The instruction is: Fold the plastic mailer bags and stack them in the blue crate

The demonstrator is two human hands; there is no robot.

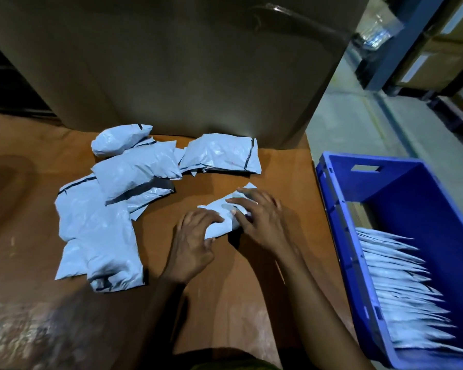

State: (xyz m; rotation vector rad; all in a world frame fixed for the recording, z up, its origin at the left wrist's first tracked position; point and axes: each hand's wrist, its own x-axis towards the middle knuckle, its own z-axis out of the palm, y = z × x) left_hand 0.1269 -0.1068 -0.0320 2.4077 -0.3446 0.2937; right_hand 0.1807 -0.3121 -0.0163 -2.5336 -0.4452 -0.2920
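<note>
A small grey-white mailer bag (219,209), partly folded, lies on the brown table under both hands. My left hand (193,241) presses its near end with spread fingers, thumb at the bag's lower edge. My right hand (259,217) lies flat over its right half, fingers straight. Several unfolded mailer bags (102,222) lie spread at the left, with a further pile (219,153) behind. The blue crate (340,209) stands to the right of the table and holds a row of several folded bags (406,289).
A tall cardboard wall (171,62) closes off the back of the table (225,289). Beyond the crate, a grey floor (358,124) runs past blue shelving (401,44) loaded with boxes. The table's right edge runs right next to the crate.
</note>
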